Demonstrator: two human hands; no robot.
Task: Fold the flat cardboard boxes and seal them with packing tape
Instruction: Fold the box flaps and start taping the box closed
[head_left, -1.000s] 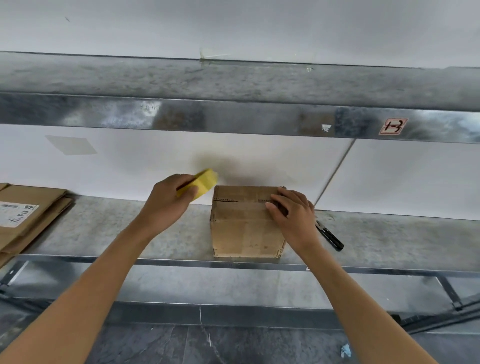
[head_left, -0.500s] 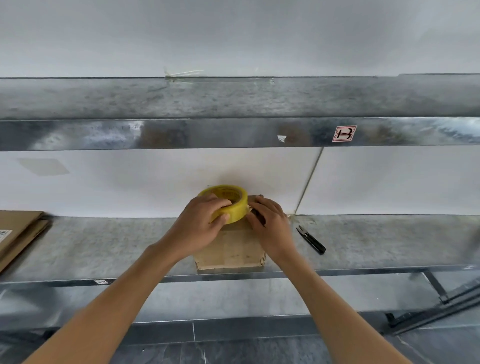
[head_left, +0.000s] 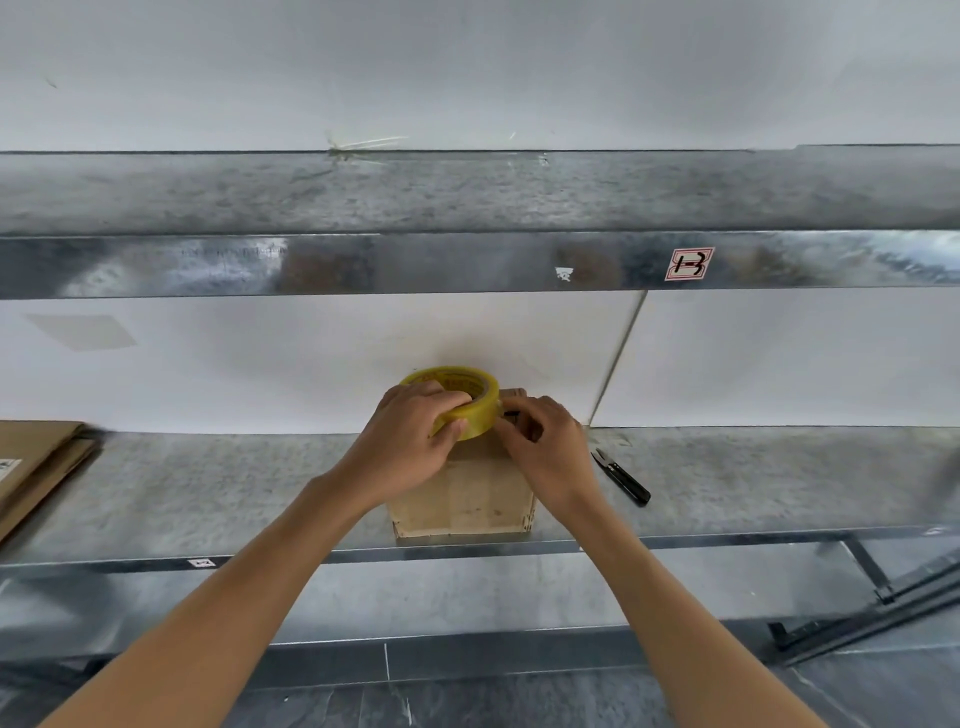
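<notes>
Metal shelf (head_left: 234, 488), small box (head_left: 462, 499), flat cardboard (head_left: 36, 457) left, black snips (head_left: 623, 478) right

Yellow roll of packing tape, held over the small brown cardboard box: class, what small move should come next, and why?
The left hand grips the yellow roll of packing tape above the small brown cardboard box, and the right hand seems to pinch at the roll's edge. So probably the next move is to draw the tape's free end out across the box top.

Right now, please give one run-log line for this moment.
step: taping box | left hand: grips tape roll at box top | right hand: curled at roll's side, grip unclear | cutter: shelf, right of box
</notes>
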